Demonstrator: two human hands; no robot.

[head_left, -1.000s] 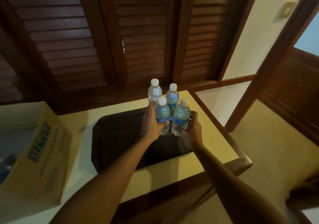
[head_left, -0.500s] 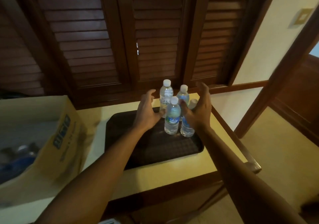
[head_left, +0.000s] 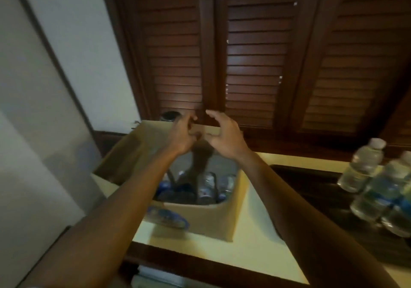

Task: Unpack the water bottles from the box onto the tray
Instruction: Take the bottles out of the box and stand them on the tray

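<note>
An open cardboard box (head_left: 200, 219) stands on the cream counter, with several water bottles (head_left: 205, 187) visible inside at its bottom. My left hand (head_left: 182, 135) and my right hand (head_left: 222, 136) hover side by side above the box's far edge, fingers loosely curled and holding nothing. At the right, several clear water bottles (head_left: 375, 190) with blue labels stand on the dark tray (head_left: 311, 176). The view is motion-blurred.
Dark wooden louvred shutters (head_left: 251, 54) rise behind the counter. A pale wall (head_left: 44, 87) closes off the left side. A dark round object (head_left: 170, 116) sits behind the box. The counter (head_left: 255, 239) has a dark wooden front edge.
Both hands let go of the bottles on the tray and moved left over the box. The view swung left, so the tray now sits at the right edge.
</note>
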